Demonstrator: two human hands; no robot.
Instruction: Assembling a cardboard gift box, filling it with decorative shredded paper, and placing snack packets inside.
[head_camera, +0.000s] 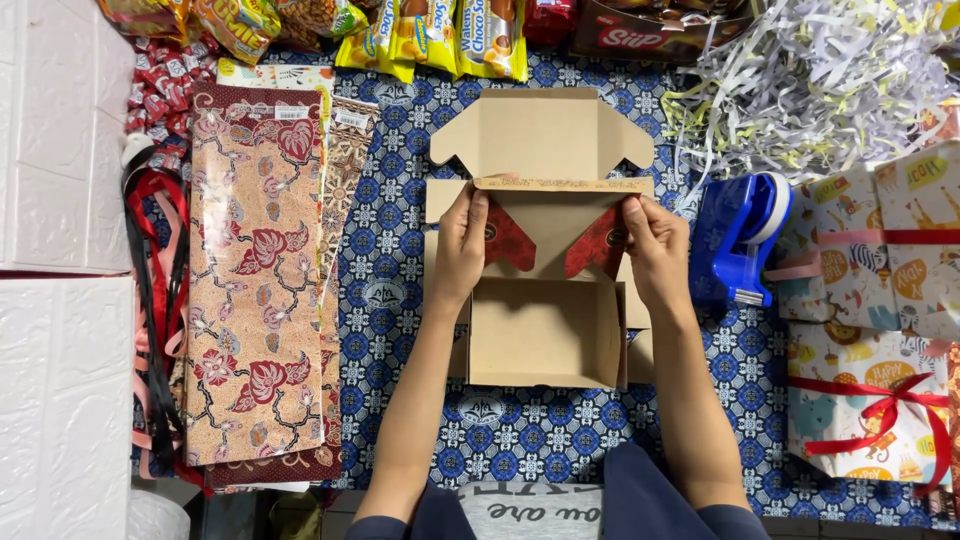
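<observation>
Cardboard box (545, 325) sits mid-table on blue patterned cloth (400, 250), half-folded, lid flap open toward the snack packets (430, 35). Left hand (462, 245) and right hand (655, 245) each pinch an end of the box's back wall fold, fingers closed on the edge (red printed side flaps just inside). Blue tape dispenser (735, 240) just right; batik wrapping sheets (255, 290) left.

Matt brown cardboard box (545, 330); glossy plastic-wrapped batik paper (255, 280); shiny blue plastic tape dispenser (735, 240); crinkled shredded paper (810, 80); printed cloth table cover (390, 300)
</observation>
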